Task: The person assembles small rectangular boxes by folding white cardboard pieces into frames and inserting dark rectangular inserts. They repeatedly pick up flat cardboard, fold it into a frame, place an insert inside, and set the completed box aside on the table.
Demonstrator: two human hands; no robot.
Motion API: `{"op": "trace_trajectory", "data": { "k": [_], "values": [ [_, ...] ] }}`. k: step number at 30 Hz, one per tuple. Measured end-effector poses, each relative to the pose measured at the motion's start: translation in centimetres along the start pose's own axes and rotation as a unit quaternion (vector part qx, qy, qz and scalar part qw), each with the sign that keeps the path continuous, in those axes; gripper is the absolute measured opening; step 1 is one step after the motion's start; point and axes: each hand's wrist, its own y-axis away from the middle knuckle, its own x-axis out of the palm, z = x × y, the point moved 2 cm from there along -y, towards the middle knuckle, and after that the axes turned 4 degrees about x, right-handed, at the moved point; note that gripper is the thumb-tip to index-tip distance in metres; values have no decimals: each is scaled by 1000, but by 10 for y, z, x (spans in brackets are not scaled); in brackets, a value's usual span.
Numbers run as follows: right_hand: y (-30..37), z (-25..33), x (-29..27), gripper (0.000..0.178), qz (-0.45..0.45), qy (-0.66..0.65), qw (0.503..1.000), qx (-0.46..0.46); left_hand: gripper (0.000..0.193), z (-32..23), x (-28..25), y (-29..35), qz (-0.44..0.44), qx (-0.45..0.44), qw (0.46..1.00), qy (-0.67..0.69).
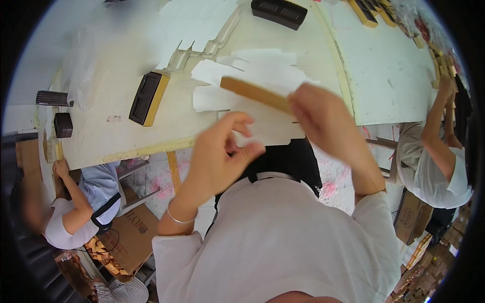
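My right hand (319, 115) is closed on one end of a long, narrow gold box (256, 95), seen side-on and slanting up to the left over the white sheets. Motion slightly blurs this hand. To its left, my left hand (222, 149) has its thumb and fingers curved but apart, with nothing between them. Below the gold box, flat white card sheets (212, 102) lie overlapping near the table's front edge. A gold box with a black two-compartment tray (146, 98) stands on the table farther left.
More white sheets (194, 22) and a bent clear plastic strip (204, 50) lie farther back. A black tray (279, 12) sits at the far edge, gold boxes (364, 12) at the far right. Co-workers sit at left (76, 212) and right (429, 161), beside cardboard cartons (129, 232).
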Motion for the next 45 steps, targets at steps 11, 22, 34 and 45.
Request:
{"op": "trace_trajectory", "data": {
  "k": [11,22,34,45],
  "values": [
    [60,-1,0,35,-84,52,965,-242,29,18,-12,-51,30,48,992,108],
    [21,-16,51,16,-69,12,997,-37,25,30,15,-94,70,234,945,-217],
    [28,-8,65,19,1,47,991,-121,22,32,15,-99,50,214,941,-257],
    [-13,-9,54,6,59,69,988,-122,22,28,7,-97,57,240,938,-245]
  ]
}}
